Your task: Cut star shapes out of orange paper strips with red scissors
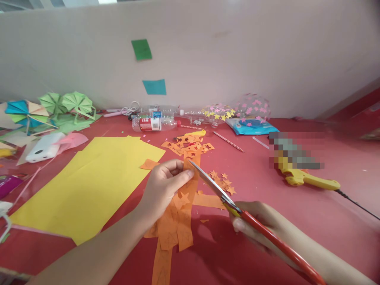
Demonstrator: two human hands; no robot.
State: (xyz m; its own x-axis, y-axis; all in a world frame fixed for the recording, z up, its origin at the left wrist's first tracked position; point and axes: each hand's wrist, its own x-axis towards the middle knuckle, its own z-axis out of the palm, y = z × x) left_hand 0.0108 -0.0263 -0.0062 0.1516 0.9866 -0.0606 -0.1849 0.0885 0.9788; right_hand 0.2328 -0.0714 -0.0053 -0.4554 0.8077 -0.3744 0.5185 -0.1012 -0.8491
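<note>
My left hand (166,186) pinches the top of several orange paper strips (178,221) with star outlines drawn on them; the strips hang down toward me over the red table (326,213). My right hand (258,225) grips red-handled scissors (252,221). Their blades point up and left, and the tips reach the strips right beside my left fingers. Small cut-out orange stars (222,182) lie just beyond the blades. A heap of orange scraps with star-shaped holes (190,147) sits farther back.
A large yellow sheet (89,182) lies at left. Green and blue folded paper fans (53,109) and a white device (44,148) are at far left. A plastic bottle (154,124), star-covered clear balloons (237,109) and a yellow glue gun (308,180) lie toward the wall.
</note>
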